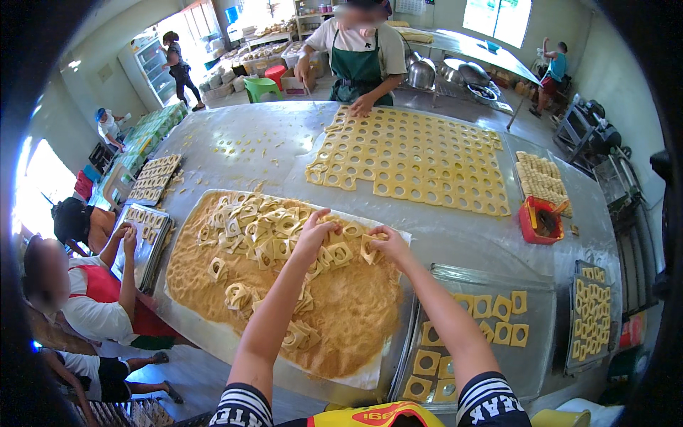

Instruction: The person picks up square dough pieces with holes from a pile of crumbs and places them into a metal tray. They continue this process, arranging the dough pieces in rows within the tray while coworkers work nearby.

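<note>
Head view: I take the crumb tray (192,285), a broad sheet heaped with golden-brown crumbs, as my reference landmark on the steel surface (256,146). My left hand (318,226) is over the far middle of the crumb tray, fingers curled down onto a square dough piece (339,253) with a round hole; I cannot tell whether the fingers pinch it or only press it. My right hand (388,245) is just right of the left hand, near the tray's far right corner, fingers closed on a second dough piece (369,249) held tilted above the crumbs. A pile of cut dough squares (252,228) lies on the far left part of the crumb tray, with single pieces scattered nearer to me.

Right of the crumb tray sits a baking tray (541,334) carrying coated squares in rows. Beyond the crumb tray lies a large dough sheet (420,164) punched with holes; a person in a green apron (359,67) stands at its far edge. Beyond and right of the baking tray is a red tub (530,220). Left of the crumb tray, another person's hands (128,235) touch a filled tray (146,242).
</note>
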### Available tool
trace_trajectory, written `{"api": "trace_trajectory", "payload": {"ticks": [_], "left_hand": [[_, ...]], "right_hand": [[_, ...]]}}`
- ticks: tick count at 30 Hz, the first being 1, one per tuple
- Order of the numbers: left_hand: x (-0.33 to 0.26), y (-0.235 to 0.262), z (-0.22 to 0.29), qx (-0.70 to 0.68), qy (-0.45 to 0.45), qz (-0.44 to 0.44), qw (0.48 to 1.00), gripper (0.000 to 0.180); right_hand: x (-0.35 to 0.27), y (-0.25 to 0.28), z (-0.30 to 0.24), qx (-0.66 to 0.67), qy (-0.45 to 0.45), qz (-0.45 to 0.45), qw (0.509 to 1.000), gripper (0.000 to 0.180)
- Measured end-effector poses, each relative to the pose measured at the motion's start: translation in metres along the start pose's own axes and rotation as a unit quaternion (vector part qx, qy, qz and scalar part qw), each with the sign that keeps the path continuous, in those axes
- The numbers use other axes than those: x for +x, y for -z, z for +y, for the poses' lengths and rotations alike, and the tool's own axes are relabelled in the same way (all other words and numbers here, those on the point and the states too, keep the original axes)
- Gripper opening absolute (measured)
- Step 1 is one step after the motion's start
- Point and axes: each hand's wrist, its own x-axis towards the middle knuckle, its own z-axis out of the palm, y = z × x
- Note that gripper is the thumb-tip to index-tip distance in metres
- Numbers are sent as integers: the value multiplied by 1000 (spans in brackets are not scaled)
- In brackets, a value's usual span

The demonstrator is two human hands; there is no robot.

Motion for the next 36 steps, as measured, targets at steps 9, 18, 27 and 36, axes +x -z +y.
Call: {"api": "trace_trajectory", "payload": {"ticks": [9,18,27,36], "left_hand": [[46,-22,-27,724,-169,-157,650,77],[-56,-16,39,476,-92,-131,864,74],[-159,-1,-12,431,-31,-21,902,66],[-194,-45,-63,684,-117,-36,719,72]], "right_hand": [[-45,23,-42,150,-23,11,988,24],[-87,24,-60,-20,24,-25,999,37],[-131,-34,-21,-340,191,-196,900,46],[-112,0,-37,-100,65,-140,983,39]]}}
